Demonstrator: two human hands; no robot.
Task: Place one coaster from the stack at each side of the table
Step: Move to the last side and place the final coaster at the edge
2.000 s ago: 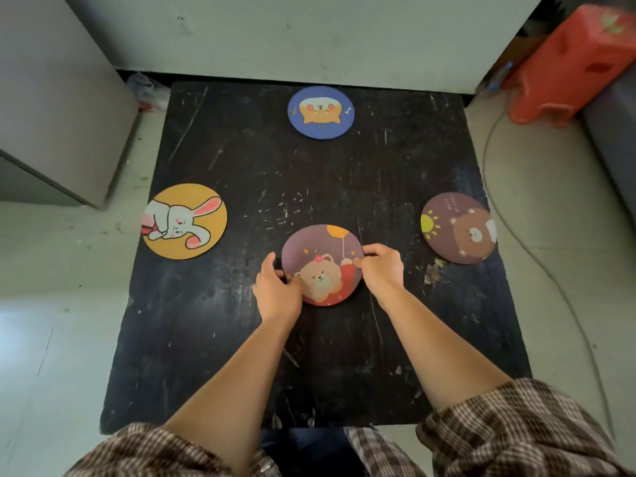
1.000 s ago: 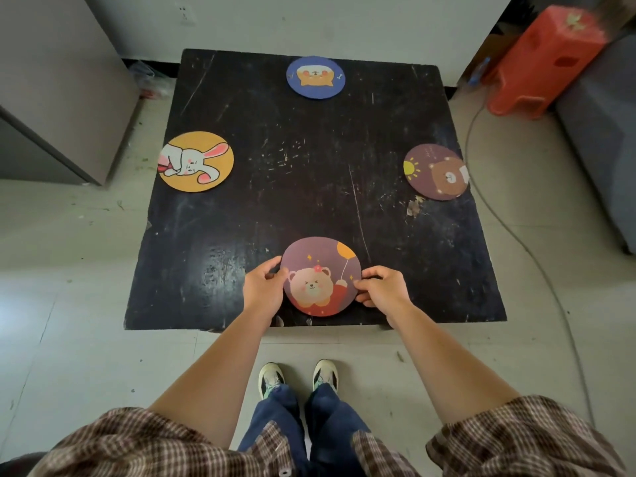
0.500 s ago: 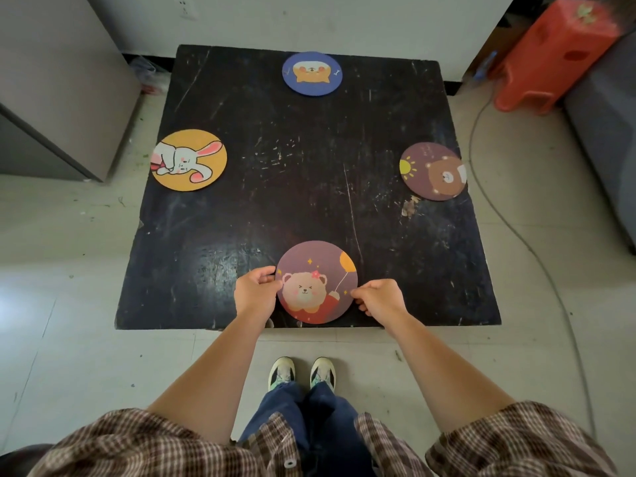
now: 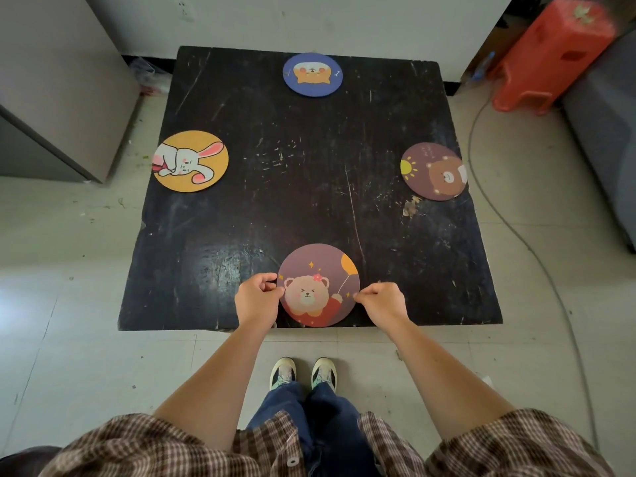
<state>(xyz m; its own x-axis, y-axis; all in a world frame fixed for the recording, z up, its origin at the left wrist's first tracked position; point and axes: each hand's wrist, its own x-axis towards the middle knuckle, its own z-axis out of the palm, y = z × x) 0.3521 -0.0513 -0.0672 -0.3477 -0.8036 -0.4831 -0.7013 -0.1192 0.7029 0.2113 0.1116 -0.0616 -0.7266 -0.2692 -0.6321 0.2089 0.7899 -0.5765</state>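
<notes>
a: bear coaster (image 4: 318, 285), the one with the balloon, lies flat at the near edge of the table (image 4: 309, 201), right in front of the person. its near rim sits almost on the table's edge.

b: are the hands on it?

a: both. the left hand (image 4: 257, 299) is curled at its left rim, the right hand (image 4: 382, 301) pinches the right rim with thumb and fingertip. a light two-sided hold on the bear coaster, more steadying than lifting, i'd say.

b: and the other three sides?

a: each has one. blue coaster (image 4: 312, 75) at the far side, rabbit coaster (image 4: 190, 161) at the left with a bit of it over the edge, sun coaster (image 4: 433, 171) at the right, close to that edge. no stack in sight.

b: so this is the last one going down.

a: looks that way to me: the fourth placement, at the squaring-up stage. what's next is small. nudge it so it's centred and fully on the table, then let go with both hands and draw them back without dragging it off the edge.

b: anything around to mind?

a: nothing near it. a red stool (image 4: 554, 53) and a cable (image 4: 509, 228) on the floor, well apart from it.
</notes>
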